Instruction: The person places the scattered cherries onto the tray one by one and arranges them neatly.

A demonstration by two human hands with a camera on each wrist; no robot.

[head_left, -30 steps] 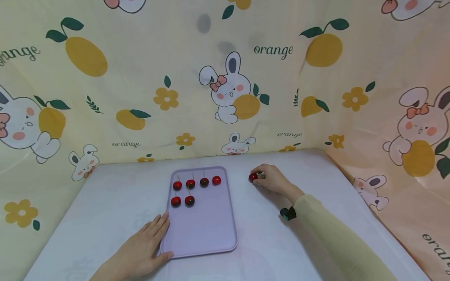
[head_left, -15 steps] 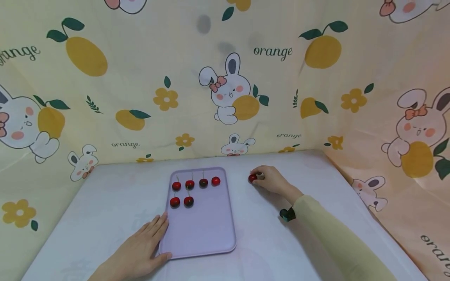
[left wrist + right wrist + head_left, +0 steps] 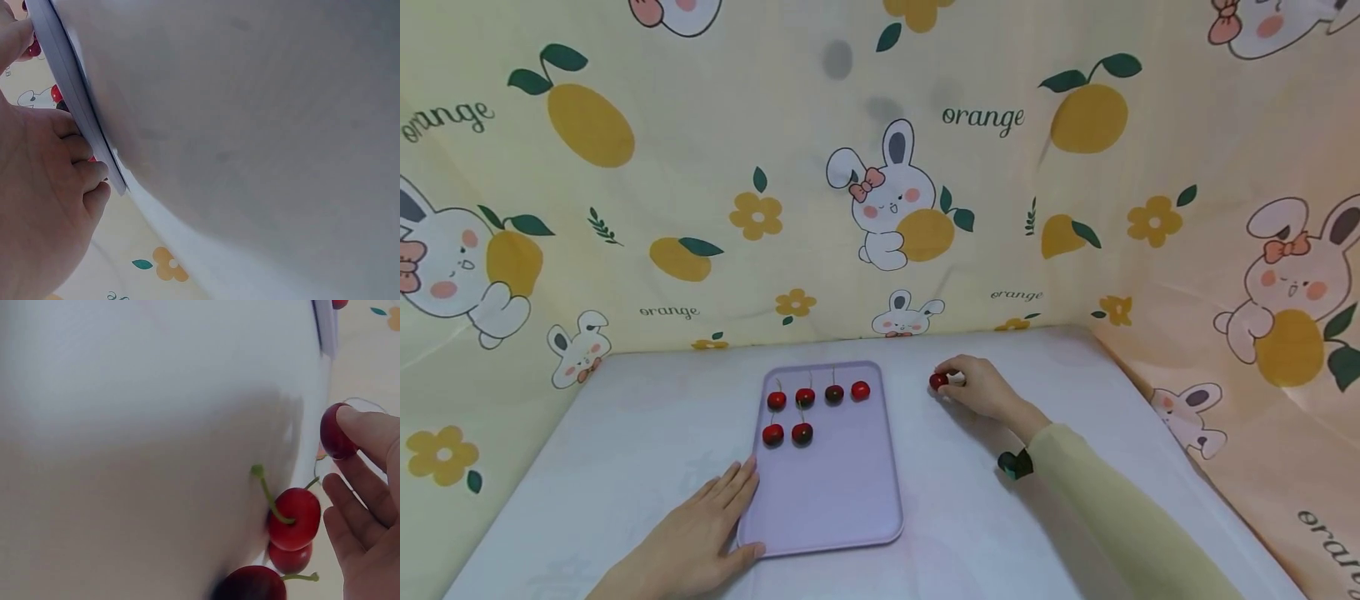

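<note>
Nearest me, the left hand [image 3: 688, 546] lies flat on the table [image 3: 587, 433], fingers straight and relaxed against the near left corner of the purple tray [image 3: 842, 500], thumb on its front rim, as if to keep it from sliding; six cherries [image 3: 805, 398] sit on the tray's far end in two tidy rows, four behind and two in front, evenly spaced. Farther off, to the tray's right, the right hand [image 3: 981, 390] rests on the table with its fingertips pinching a cherry [image 3: 937, 382]; the wrist view shows more loose cherries [image 3: 294, 519] just beside it.
</note>
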